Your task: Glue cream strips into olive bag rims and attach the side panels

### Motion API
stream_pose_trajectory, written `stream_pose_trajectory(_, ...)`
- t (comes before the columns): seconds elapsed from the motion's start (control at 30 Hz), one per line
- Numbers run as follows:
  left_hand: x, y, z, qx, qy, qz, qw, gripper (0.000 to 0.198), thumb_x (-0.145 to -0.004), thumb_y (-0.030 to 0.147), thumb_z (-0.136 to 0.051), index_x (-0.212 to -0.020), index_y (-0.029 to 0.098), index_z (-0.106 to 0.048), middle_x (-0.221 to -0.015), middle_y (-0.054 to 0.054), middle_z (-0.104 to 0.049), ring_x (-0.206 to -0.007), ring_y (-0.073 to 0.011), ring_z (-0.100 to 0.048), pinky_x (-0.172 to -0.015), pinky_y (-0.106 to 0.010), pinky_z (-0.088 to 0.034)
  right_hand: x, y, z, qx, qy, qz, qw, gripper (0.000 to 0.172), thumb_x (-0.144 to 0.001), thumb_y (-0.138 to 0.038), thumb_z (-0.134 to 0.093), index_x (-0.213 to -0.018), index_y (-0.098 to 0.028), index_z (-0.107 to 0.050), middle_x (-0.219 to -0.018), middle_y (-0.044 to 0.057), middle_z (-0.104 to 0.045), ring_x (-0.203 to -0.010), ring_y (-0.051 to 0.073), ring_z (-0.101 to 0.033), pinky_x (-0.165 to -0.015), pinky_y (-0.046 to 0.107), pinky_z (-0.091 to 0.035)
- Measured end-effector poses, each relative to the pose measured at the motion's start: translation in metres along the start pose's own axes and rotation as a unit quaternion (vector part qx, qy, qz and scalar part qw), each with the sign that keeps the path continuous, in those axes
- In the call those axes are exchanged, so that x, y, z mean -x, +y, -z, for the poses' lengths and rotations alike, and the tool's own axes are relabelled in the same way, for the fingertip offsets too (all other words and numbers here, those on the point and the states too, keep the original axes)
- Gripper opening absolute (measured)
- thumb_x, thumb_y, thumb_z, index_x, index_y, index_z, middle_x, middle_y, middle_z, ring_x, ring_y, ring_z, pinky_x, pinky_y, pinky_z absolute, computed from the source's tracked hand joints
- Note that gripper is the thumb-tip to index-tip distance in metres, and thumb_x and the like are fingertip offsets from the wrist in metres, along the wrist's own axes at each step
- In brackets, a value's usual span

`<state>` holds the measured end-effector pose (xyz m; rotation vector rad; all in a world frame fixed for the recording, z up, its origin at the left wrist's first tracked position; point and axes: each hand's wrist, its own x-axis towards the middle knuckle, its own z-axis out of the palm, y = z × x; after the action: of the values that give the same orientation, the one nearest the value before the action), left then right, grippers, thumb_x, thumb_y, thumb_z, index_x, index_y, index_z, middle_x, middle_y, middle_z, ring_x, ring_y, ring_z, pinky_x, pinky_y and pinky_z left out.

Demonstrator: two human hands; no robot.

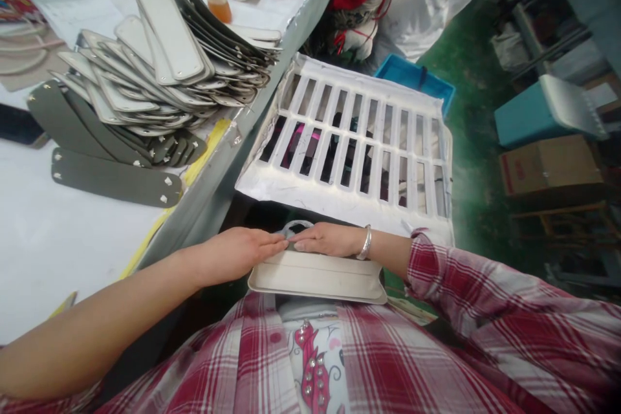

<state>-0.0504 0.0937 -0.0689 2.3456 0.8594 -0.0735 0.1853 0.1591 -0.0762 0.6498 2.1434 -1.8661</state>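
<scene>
From the head camera, a flat cream panel (315, 279) lies across the person's lap against the plaid shirt (436, 343), just below the table (48, 252) edge. The left hand (240, 252) and right hand (326, 239) rest on its top edge, fingertips nearly meeting, fingers stretched flat and close together, gripping nothing. A white slatted crate (359, 142) stands just beyond, and grey strips (165, 71) are piled on the table.
</scene>
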Motion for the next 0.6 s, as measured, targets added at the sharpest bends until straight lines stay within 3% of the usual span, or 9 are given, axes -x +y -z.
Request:
stream_pose_trajectory(0.23, 0.013, 0.011, 0.004, -0.064, 0.016, 0.027, 0.997, 0.043, -0.080, 0.009, -0.041, -0.121, 0.014, -0.051, -0.127, -0.012, -0.051, -0.114, -0.0213, -0.050, -0.098, -0.034, -0.039, -0.035, -0.006, -0.007, 0.037, 0.021, 0.043, 0.998, 0.042, -0.088, -0.048, -0.042, -0.106, -0.016, -0.064, -0.095, 0.002, -0.064, -0.083, 0.014, -0.056, -0.078, 0.025, -0.043)
stream_pose_trajectory(0.33, 0.009, 0.021, 0.005, -0.106, 0.016, 0.020, 0.994, 0.043, -0.079, 0.009, -0.041, -0.121, 0.010, -0.051, -0.127, -0.014, -0.050, -0.114, -0.0224, -0.049, -0.099, -0.035, -0.038, -0.035, 0.000, -0.006, 0.034, 0.028, 0.058, 0.997, 0.043, -0.088, -0.049, -0.043, -0.106, -0.017, -0.064, -0.094, 0.002, -0.064, -0.077, 0.013, -0.055, -0.074, 0.024, -0.044)
stream_pose_trajectory(0.43, 0.003, 0.028, 0.004, -0.143, 0.013, 0.012, 0.990, 0.045, -0.078, 0.009, -0.041, -0.122, 0.008, -0.049, -0.127, -0.016, -0.050, -0.114, -0.0235, -0.050, -0.099, -0.036, -0.039, -0.008, 0.012, -0.001, 0.014, 0.024, 0.061, 0.998, 0.041, -0.089, -0.045, -0.042, -0.113, -0.018, -0.061, -0.106, 0.002, -0.062, -0.087, 0.014, -0.056, -0.081, 0.023, -0.042)
stream_pose_trajectory(0.6, -0.007, 0.037, 0.006, -0.204, 0.011, 0.030, 0.978, 0.045, -0.075, 0.007, -0.043, -0.119, 0.011, -0.054, -0.125, -0.012, -0.053, -0.110, -0.0221, -0.052, -0.098, -0.037, -0.039, 0.064, 0.037, 0.006, 0.019, 0.028, 0.005, 0.999, 0.040, -0.091, -0.035, -0.038, -0.125, -0.018, -0.052, -0.118, 0.002, -0.058, -0.102, 0.015, -0.055, -0.091, 0.024, -0.040)
